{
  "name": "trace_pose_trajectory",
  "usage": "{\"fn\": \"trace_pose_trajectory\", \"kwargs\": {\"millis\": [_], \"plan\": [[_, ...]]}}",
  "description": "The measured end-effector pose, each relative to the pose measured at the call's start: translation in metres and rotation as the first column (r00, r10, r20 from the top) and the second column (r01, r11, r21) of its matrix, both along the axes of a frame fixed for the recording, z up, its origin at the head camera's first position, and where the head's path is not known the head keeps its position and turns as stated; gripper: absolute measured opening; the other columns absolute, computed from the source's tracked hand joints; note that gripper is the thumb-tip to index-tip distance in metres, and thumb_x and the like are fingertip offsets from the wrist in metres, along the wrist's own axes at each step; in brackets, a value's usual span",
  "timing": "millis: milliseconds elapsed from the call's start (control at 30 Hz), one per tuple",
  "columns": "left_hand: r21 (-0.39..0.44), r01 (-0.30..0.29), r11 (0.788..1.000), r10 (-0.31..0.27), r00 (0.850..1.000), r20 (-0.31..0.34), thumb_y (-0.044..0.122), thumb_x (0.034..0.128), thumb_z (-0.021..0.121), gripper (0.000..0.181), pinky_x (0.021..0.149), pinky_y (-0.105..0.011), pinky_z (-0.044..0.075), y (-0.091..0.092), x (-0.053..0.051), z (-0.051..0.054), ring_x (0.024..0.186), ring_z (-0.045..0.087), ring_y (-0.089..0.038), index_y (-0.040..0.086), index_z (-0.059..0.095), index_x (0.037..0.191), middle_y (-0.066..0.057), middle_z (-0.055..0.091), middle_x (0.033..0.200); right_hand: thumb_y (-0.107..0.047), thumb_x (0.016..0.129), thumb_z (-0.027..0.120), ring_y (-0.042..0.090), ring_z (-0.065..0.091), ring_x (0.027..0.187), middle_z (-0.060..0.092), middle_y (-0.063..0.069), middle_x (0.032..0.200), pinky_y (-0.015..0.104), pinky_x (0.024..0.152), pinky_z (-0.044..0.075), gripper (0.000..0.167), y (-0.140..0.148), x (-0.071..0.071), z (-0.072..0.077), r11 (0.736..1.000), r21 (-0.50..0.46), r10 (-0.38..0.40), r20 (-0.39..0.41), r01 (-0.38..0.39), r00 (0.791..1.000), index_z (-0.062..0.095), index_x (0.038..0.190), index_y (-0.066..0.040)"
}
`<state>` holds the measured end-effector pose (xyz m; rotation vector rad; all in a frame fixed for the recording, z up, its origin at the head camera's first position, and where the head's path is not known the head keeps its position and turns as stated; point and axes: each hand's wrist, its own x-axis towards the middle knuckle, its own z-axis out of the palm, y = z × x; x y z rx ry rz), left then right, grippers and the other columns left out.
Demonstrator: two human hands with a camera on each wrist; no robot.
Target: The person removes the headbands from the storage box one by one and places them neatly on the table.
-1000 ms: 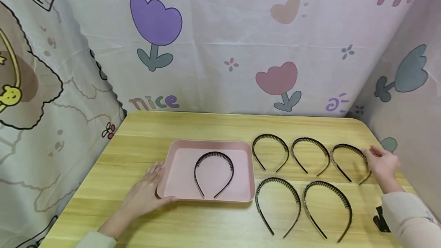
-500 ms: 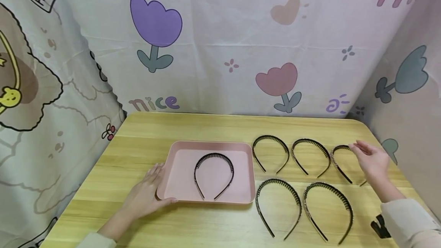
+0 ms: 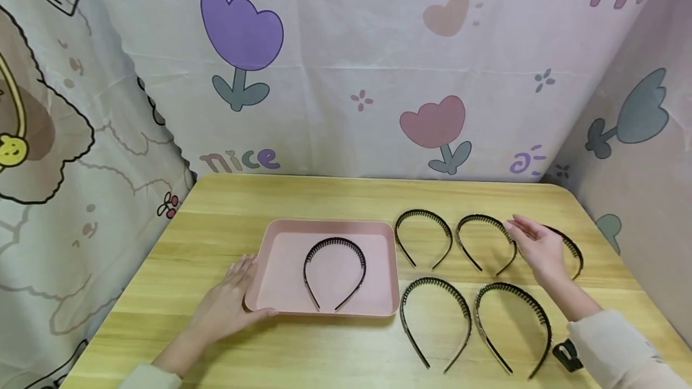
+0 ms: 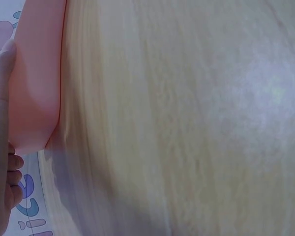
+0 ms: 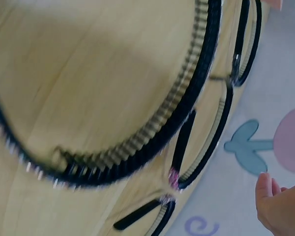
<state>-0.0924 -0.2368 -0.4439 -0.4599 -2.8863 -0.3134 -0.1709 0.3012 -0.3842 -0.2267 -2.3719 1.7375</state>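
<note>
My left hand (image 3: 227, 299) rests at the near left corner of a pink tray (image 3: 327, 227), thumb along its front wall and fingers along its left side. In the left wrist view, the thumb lies against the tray wall (image 4: 39, 73). Inside the tray lies one black toothed headband (image 3: 336, 241). My right hand (image 3: 540, 254) hovers with nothing held, between the back row's middle headband (image 3: 481, 218) and its right headband (image 3: 579, 251), partly covering the latter. The right wrist view shows a large toothed headband (image 5: 187, 103) with sparkly trim; only the fingertips and part of the hand appear.
Beside the tray stands the back row's left headband (image 3: 423, 212). Two more, a left one (image 3: 429, 281) and a right one (image 3: 505, 286), lie in front. A small black piece (image 3: 567, 356) shows beside the right sleeve. Printed cloth (image 3: 335, 137) hangs behind the wooden table (image 3: 324, 347).
My right hand has moved left, from the back row's rightmost headband toward the middle one. That rightmost headband stays on the table. The left hand and tray keep their places.
</note>
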Motion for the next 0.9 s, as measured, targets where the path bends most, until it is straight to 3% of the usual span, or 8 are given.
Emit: {"fn": "trace_pose_trajectory", "kwargs": {"millis": [267, 733, 900], "plan": [[-0.007, 0.005, 1.000, -0.005, 1.000, 0.009, 0.065, 0.0665, 0.067, 0.103, 0.105, -0.052, 0.037, 0.001, 0.000, 0.003, 0.129, 0.039, -0.043, -0.011, 0.044, 0.132, -0.026, 0.043, 0.139, -0.021, 0.089, 0.062, -0.020, 0.057, 0.079, 0.057, -0.038, 0.083, -0.001, 0.073, 0.046, 0.057, -0.027, 0.000, -0.006, 0.999, 0.030, 0.040, -0.021, -0.040, 0.999, 0.043, 0.127, 0.017], [-0.014, -0.002, 1.000, 0.002, 1.000, 0.019, 0.067, 0.0659, 0.066, 0.104, 0.107, -0.051, 0.036, 0.001, 0.000, 0.003, 0.130, 0.038, -0.042, -0.011, 0.044, 0.132, -0.025, 0.042, 0.140, -0.025, 0.088, 0.063, -0.015, 0.058, 0.084, 0.055, -0.038, 0.084, 0.000, 0.076, 0.046, 0.054, -0.051, 0.004, -0.019, 0.994, 0.057, 0.098, -0.013, -0.097, 0.995, 0.049, 0.125, 0.012], [-0.015, -0.003, 1.000, 0.003, 1.000, 0.019, 0.067, 0.0661, 0.066, 0.104, 0.107, -0.051, 0.036, 0.001, 0.000, 0.003, 0.130, 0.038, -0.042, -0.011, 0.044, 0.132, -0.026, 0.042, 0.140, -0.021, 0.088, 0.063, -0.018, 0.056, 0.082, 0.056, -0.037, 0.084, 0.000, 0.076, 0.046, 0.051, -0.060, 0.004, -0.017, 0.992, 0.047, 0.115, -0.007, -0.114, 0.993, 0.051, 0.123, 0.014]]}}
